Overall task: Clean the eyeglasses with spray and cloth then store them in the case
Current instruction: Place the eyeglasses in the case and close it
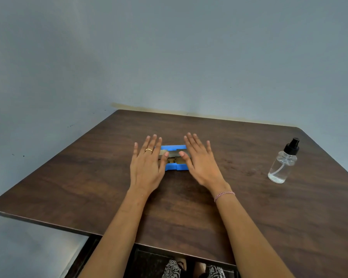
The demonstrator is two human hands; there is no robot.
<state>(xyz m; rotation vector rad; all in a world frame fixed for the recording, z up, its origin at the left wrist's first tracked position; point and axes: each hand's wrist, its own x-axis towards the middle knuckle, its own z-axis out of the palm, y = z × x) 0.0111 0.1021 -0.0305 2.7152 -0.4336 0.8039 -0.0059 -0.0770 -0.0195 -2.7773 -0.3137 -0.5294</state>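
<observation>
On tabletop (88, 177), blue case (174, 167) lying open between flat, released left hand (147, 169) and right hand (201, 167), neither grip holding anything; glasses (172, 157) apparently inside already, spray (282, 163) well apart right; likely only closing left.

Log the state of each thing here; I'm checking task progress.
Blue case: open on the table, contents partly hidden.
Spray bottle: upright, capped, little liquid, untouched.
Left hand: flat, fingers spread, over the case's left end.
Right hand: flat, spread, over its right end.
</observation>
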